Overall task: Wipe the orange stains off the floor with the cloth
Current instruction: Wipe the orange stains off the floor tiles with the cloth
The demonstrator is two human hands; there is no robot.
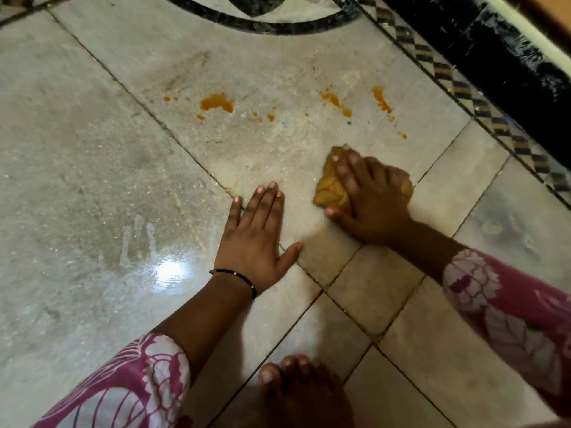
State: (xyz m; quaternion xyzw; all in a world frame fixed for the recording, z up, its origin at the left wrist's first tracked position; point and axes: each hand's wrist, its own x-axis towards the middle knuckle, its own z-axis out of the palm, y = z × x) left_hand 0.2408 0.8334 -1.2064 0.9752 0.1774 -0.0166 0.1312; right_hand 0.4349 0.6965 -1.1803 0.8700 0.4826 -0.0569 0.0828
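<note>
Several orange stains (216, 103) lie ahead of our right hand (370, 199), whose fingers (346, 168) press the bunched cloth (330, 189) down; our left hand (256, 236) rests flat, fingers straight, farther off.

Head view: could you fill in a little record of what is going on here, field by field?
Surface: pale stone floor with dark joints
Stains: orange stains lie in a row beyond both hands, not yet wiped
Cloth: yellowish cloth bunched on the floor, short of the stains
Right hand: right hand holds the cloth down, fingers curled over it
Left hand: left hand lies flat on the floor beside the cloth, holding nothing
Other: a bare foot at the bottom edge
</note>
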